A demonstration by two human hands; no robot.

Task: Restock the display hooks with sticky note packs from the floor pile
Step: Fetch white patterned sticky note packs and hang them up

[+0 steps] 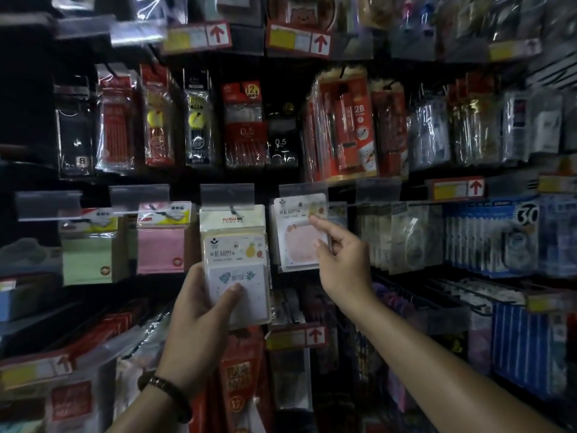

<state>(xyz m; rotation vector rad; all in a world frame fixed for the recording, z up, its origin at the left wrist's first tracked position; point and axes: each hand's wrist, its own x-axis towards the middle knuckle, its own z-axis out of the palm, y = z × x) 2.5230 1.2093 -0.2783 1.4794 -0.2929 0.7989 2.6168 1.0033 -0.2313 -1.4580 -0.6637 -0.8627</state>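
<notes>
Dim stationery aisle, pegboard wall of hooks packed with bagged pens and pads; floor pile not in view.

Left hand (199,310) grip: closed around a sticky note pack (239,273), thumb pressed flat on its lower face, fingers hidden behind it. Pack is upright, long axis vertical, its header overlapping the pack already on the centre hook (231,210). Can't tell whether the held one is threaded on yet.

Right hand (340,260) grip: index finger extended onto the top of the pink pack (301,235) hanging on the next hook to the right, thumb pressed against that pack's lower right edge, remaining fingers curled. Looks like steadying or levelling, not carrying.

Key relation: hook tip sits straight above the left grip, so the move is up and inward along the pack's long axis. Left hand is nearer.

Count, this row: one pack in hand, at least one behind it, one green stack (90,254), one pink stack (160,248), a small bunch under the right hand.
</notes>
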